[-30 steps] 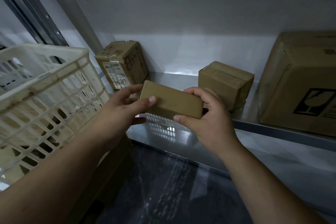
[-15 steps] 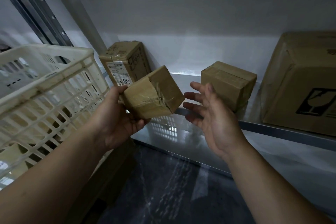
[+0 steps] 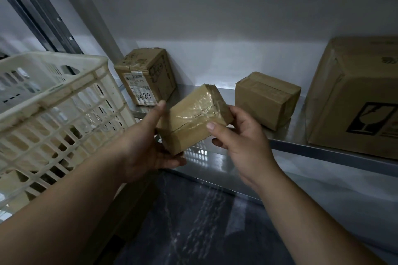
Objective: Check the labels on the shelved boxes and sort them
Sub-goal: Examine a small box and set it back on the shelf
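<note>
Two bare hands grip a small brown cardboard box (image 3: 193, 118) sealed with clear tape. The left hand (image 3: 146, 148) cups it from below, thumb raised along its left side. The right hand (image 3: 241, 142) pinches its right end, thumb on the taped face and fingers behind. The box is tilted in the air over the front edge of a grey metal shelf (image 3: 323, 150), its creased, taped face turned to the camera.

On the shelf behind it, a plain taped cardboard box (image 3: 267, 99) sits to the right. An upright brown carton (image 3: 150, 71) stands to the left by the wall, its white printed label (image 3: 142, 90) hand-marked "0589". A large cardboard carton (image 3: 355, 97) with a black broken-glass symbol (image 3: 370, 118) fills the shelf's right end. A cream slatted plastic crate (image 3: 53, 101) stands at far left, above a dark marbled floor (image 3: 193, 221).
</note>
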